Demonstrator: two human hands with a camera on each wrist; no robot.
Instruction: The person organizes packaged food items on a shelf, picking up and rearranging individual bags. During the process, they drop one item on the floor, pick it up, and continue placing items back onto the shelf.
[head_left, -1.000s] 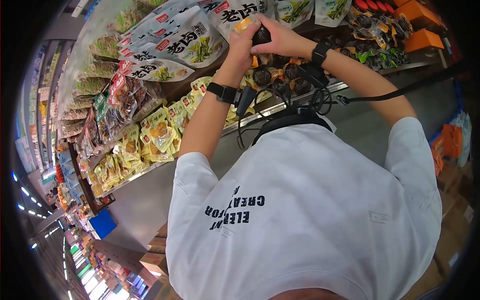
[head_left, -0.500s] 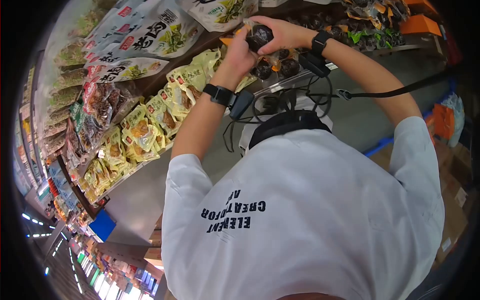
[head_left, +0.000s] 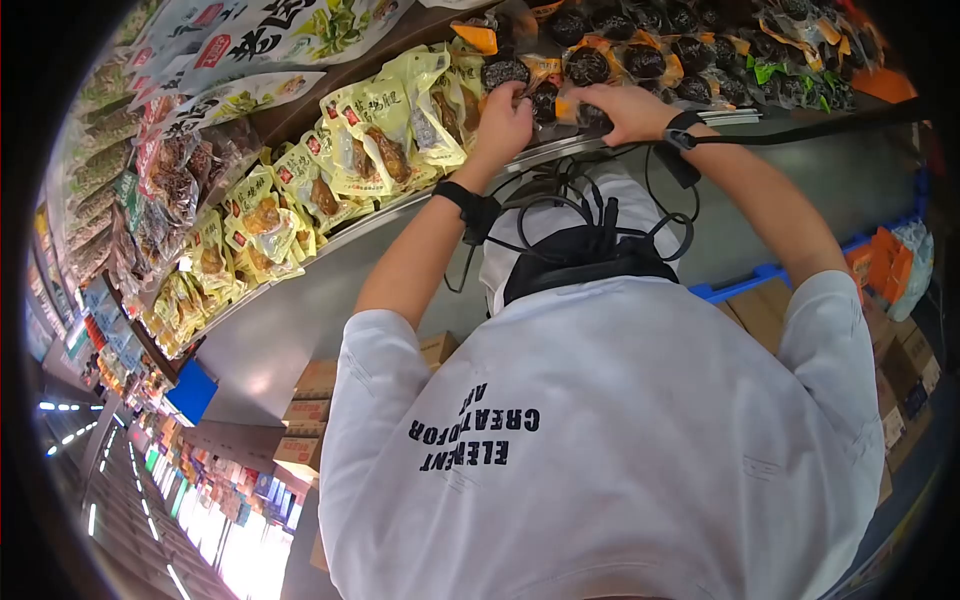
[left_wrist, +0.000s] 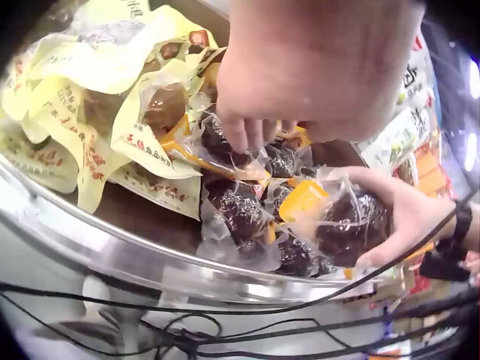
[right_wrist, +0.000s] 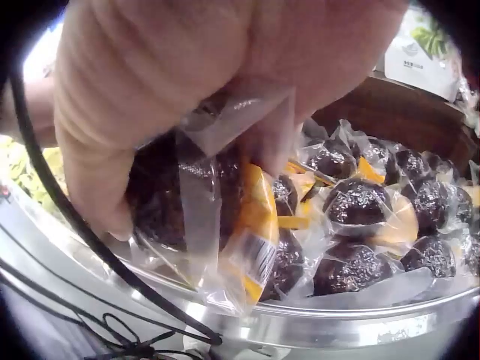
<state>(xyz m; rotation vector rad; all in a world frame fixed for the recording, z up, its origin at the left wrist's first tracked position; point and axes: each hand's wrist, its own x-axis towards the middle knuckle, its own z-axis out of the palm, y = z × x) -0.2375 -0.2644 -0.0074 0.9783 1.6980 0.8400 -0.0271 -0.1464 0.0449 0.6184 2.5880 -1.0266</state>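
Observation:
My right hand [head_left: 625,112] grips a dark round food item sealed in clear plastic [left_wrist: 352,225] with an orange label, just over the shelf's front edge. In the right wrist view the pack [right_wrist: 187,202] hangs between thumb and fingers, its label facing outward. To its left, my left hand [head_left: 505,122] reaches down with bent fingers [left_wrist: 238,136] at another such pack [left_wrist: 217,142]. Its thumb is hidden in the left wrist view, and I cannot tell whether it pinches that pack. Loose dark packs [left_wrist: 238,210] lie between the two hands.
Rows of matching dark packs [right_wrist: 356,202] fill the shelf to the right. Yellow snack packets [head_left: 365,140] stand to the left, with large white pouches [head_left: 270,45] behind. A metal edge [left_wrist: 150,266] runs along the front. Black cables [head_left: 560,190] dangle below the wrists.
Earlier both hands met around one raised dark pack. They have since come down nearer the shelf's front and moved apart, the right with a pack, the left beside other packs.

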